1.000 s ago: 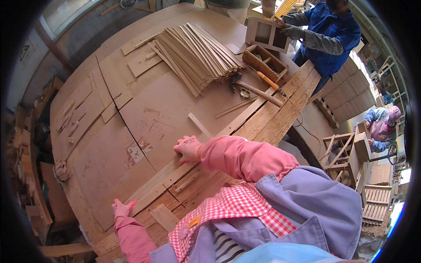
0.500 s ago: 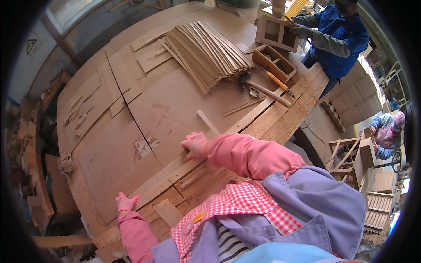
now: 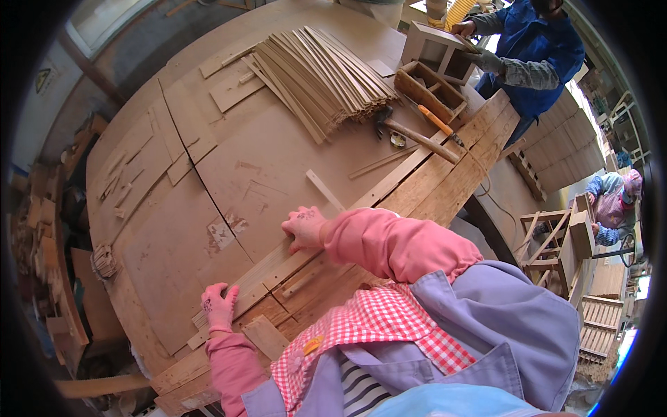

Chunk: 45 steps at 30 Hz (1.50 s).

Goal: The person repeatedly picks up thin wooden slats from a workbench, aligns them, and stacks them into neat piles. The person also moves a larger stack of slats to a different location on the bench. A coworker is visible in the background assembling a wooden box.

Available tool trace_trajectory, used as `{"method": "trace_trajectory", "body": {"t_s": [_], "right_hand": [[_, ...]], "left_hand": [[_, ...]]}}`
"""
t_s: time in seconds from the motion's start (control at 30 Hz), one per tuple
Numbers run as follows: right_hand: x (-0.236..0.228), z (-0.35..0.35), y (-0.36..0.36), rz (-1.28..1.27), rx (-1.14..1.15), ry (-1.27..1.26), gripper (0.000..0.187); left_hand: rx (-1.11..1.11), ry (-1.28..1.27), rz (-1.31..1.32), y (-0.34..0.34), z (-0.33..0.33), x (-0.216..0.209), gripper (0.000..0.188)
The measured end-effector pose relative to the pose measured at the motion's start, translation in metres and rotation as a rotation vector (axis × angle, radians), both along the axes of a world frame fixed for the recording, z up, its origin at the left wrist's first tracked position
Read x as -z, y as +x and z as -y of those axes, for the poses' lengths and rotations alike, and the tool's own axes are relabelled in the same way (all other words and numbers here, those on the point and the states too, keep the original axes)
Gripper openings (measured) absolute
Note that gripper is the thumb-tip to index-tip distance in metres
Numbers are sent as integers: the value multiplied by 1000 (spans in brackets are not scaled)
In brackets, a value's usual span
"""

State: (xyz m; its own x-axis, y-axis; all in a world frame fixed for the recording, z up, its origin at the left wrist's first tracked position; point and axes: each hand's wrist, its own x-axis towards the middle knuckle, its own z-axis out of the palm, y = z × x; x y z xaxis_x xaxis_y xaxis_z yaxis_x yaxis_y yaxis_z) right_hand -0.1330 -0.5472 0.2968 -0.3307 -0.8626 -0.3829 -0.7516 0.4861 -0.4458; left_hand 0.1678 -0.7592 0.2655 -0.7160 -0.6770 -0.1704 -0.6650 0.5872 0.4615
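— Where do the fingers sit?

— Both pink-gloved hands press flat on one long pale wooden strip (image 3: 278, 267). The fingers of the right hand (image 3: 303, 228) are spread and lie on its upper part; those of the left hand (image 3: 218, 306) are spread too, pinning its lower end. Neither is curled around it, so it is held down, not gripped.

— And the strip itself?

— It lies slantwise on the broad brown board surface (image 3: 208, 174), running up toward the worn plank edge (image 3: 445, 177) at the right. A short loose wooden stick (image 3: 325, 190) lies just above the right hand, apart from it.

— How far along does the work look?

— I judge it early: the strip seems lined up and steadied, nothing visibly fixed yet. The big fanned bundle of thin wooden slats (image 3: 323, 76) looks hardly used, and the wooden-handled hammer (image 3: 410, 132) lies well away beside it.

— Room to move?

— Plenty of bare board to the upper left. The near edge is crowded with offcut wooden blocks (image 3: 264, 336). On the far side, a person in a blue jacket (image 3: 535, 55) handles a small wooden crate (image 3: 434, 48), well apart.
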Motion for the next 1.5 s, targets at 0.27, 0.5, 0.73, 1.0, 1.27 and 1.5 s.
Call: {"method": "trace_trajectory", "body": {"t_s": [0.27,0.5,0.73,1.0,1.27,1.5], "right_hand": [[6,-1,0,-12,-13,-19,46],[1,-9,0,-26,-54,-102,50],[-1,-37,0,-120,-275,-201,94],[-9,-45,3,-119,-330,-194,107],[-9,-49,5,-64,-250,-273,96],[8,-48,10,-184,-215,-325,90]], "left_hand": [[57,-204,413,-37,-15,-17,67],[29,-203,399,-32,-13,-10,67],[25,-230,297,-27,-15,-4,61],[-79,-290,300,-30,-22,1,47],[-119,-248,310,-33,-24,-2,48],[-104,-274,290,-32,-27,-2,53]]}}
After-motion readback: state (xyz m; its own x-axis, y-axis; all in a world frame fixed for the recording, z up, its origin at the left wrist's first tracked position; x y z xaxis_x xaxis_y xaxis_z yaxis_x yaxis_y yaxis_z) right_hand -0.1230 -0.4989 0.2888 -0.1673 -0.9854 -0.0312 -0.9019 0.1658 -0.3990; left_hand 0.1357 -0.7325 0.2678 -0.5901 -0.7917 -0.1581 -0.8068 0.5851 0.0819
